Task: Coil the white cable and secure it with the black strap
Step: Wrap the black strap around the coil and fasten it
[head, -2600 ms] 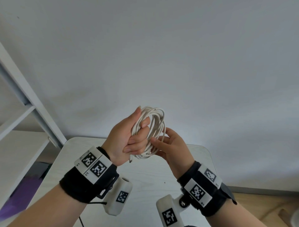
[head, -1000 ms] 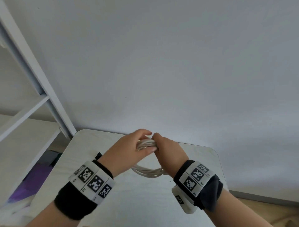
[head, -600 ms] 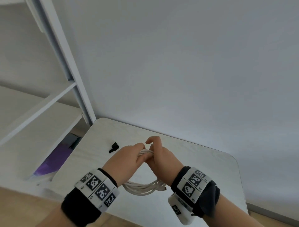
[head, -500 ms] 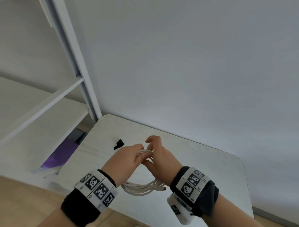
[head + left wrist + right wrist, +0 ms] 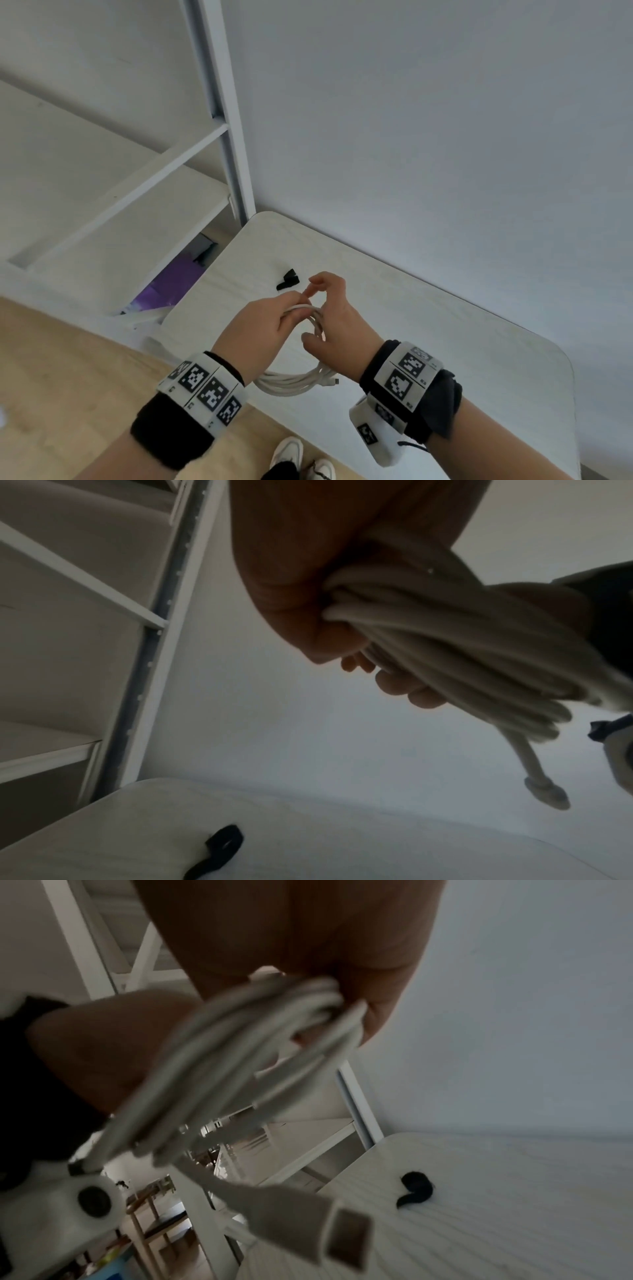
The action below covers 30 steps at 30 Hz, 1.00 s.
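The white cable (image 5: 294, 382) is wound into a coil of several loops that hangs between my hands above the table. My left hand (image 5: 270, 329) grips the top of the bundle (image 5: 445, 647) in its fist. My right hand (image 5: 337, 318) is against it, with fingers (image 5: 411, 691) curled under the same strands and the index finger lifted. A USB plug (image 5: 335, 1231) sticks out of the coil's lower end. The black strap (image 5: 287, 279) lies loose on the table just beyond my hands, also seen in the wrist views (image 5: 219, 853) (image 5: 416, 1188).
The white table (image 5: 445, 342) stands against a plain wall. A white shelf unit (image 5: 219, 137) rises at its left, with purple items low behind it. My shoes (image 5: 291, 455) show on the wooden floor at the table's near edge.
My hands came down from in front of the wall to just over the table. The coil turned from upright to hanging below them. The strap came into view as the view tilted down.
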### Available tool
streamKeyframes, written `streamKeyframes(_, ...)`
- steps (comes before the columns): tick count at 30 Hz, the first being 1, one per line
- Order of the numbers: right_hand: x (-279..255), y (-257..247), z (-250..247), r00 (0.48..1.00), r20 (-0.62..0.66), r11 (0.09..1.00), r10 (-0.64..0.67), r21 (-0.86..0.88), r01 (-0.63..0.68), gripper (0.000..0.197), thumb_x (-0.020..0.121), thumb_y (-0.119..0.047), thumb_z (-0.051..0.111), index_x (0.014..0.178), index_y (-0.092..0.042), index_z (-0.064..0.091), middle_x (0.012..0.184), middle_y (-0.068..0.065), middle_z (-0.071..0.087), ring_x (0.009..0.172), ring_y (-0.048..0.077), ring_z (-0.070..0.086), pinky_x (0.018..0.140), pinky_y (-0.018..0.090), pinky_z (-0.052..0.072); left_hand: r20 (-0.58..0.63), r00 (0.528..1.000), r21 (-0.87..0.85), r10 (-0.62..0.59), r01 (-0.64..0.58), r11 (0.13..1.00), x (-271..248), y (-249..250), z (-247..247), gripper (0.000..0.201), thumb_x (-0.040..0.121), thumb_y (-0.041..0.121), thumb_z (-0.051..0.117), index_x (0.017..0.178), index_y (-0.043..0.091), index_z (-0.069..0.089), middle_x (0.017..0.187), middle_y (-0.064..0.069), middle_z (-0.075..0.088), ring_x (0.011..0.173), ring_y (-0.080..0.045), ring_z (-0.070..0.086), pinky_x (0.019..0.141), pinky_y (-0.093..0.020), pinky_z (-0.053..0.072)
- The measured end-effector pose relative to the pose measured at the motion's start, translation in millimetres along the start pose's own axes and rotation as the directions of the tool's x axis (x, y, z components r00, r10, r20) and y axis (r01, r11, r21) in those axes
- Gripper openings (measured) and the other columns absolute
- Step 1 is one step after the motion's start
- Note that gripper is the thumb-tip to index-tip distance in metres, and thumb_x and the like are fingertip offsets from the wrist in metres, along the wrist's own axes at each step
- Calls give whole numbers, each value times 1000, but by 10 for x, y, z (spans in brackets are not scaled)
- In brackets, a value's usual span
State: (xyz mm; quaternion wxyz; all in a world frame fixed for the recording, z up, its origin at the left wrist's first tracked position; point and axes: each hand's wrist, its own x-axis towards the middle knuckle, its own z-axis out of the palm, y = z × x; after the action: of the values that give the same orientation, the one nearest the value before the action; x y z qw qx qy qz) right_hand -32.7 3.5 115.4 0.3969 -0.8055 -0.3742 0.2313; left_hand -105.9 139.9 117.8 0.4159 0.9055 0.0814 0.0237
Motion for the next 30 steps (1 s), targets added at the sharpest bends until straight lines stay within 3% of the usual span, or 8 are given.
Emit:
streamKeyframes(4,146,55,-84,997,20,948,73,309,-76,61,79,-48,53,127,-41,17,127,-20,37,106,3,51,86,25,49,-23,998,8,-62,62,998,33,-194,-68,26,94,39,41,99,24,61,78,-3,68,69,-17,61,66,-30,48)
streamKeyframes(7,339,271,-111,989,-49,928,141,355,-115,57,78,-59,38,129,-38,25,132,-9,42,114,12,51,92,28,45,-41,994,33,-103,104,994,24,-354,-99,28,93,36,43,103,18,62,84,-3,69,76,-19,63,71,-30,48)
streamKeyframes(9,510,466,-103,968,-106,921,226,347,-177,54,81,-59,31,129,-34,34,132,-3,45,117,18,50,100,37,42,-51,992,23,-117,119,993,6,-439,-121,30,92,37,43,102,16,62,86,-6,70,78,-23,64,74,-35,50)
streamKeyframes(11,704,661,-85,949,-127,940,288,226,-256,47,90,-48,30,130,-26,42,134,3,46,120,21,47,106,41,37,-57,989,9,-137,138,990,-15,-511,-150,37,90,42,40,102,16,62,87,-7,70,79,-24,64,76,-37,51)
streamKeyframes(14,966,950,8,951,18,943,309,-136,-304,36,97,-31,35,127,-19,50,142,7,39,128,23,39,106,29,27,-62,984,9,-168,169,986,-45,-626,-171,46,86,48,35,104,15,62,90,-5,71,82,-20,64,76,-29,48)
streamKeyframes(19,1218,1184,321,886,262,779,383,-607,-157,35,94,-35,40,127,-29,50,155,-6,15,139,27,15,111,43,21,-85,975,-3,-206,207,978,-87,-746,-180,50,82,51,34,102,15,63,91,-2,71,84,-17,63,71,-17,42)
streamKeyframes(24,1340,1177,522,896,317,702,309,-712,10,31,94,-33,38,122,-35,52,157,-12,1,142,26,4,114,45,6,-85,971,21,-223,225,974,-82,-823,-175,46,90,52,37,104,16,62,92,-1,71,85,-17,64,78,-28,48)
streamKeyframes(30,1403,1155,544,926,281,719,254,-695,13,40,93,-31,40,132,-26,44,149,-7,28,134,26,21,109,43,16,-92,973,18,-211,213,977,-22,-787,-182,50,89,59,38,103,16,62,91,-3,71,84,-17,64,72,-21,44)
